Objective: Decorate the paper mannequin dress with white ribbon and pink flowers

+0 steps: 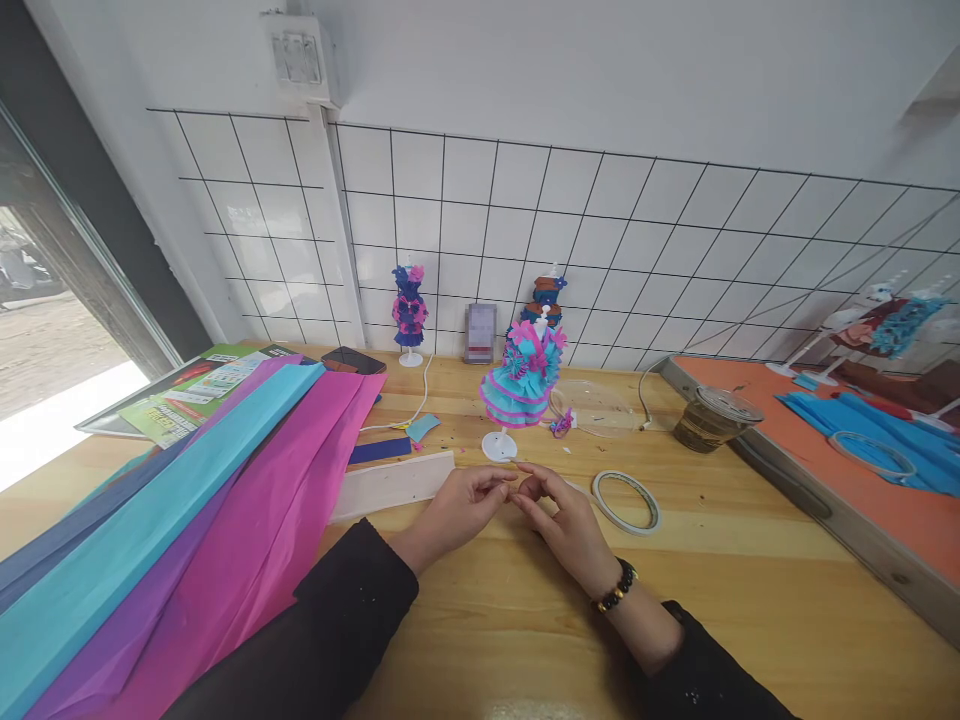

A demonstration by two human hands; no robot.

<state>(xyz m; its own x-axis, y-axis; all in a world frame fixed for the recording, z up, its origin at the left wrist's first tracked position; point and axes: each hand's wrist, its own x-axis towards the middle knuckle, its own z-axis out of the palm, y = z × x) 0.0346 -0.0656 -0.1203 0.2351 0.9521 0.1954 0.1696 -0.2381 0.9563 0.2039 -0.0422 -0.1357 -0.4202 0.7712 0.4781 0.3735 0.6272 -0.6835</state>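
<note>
My left hand (474, 505) and my right hand (561, 520) meet over the table, fingertips pinched close together. Whatever lies between them is too small or hidden to make out. Just beyond the fingers stands a small dress form (520, 385) on a round white base, dressed in layered turquoise and pink paper ruffles. A roll of narrow white tape (627, 502) lies flat to the right of my right hand. On the left, near my left hand, rests a pale paper strip (394, 485).
Long folded sheets of coloured paper (247, 500) cover the left side. Two more dressed forms, one navy and pink (409, 310), stand by the wall near a propped phone (481, 333). A lidded cup (716, 418) is at right, beside an orange board (840, 450).
</note>
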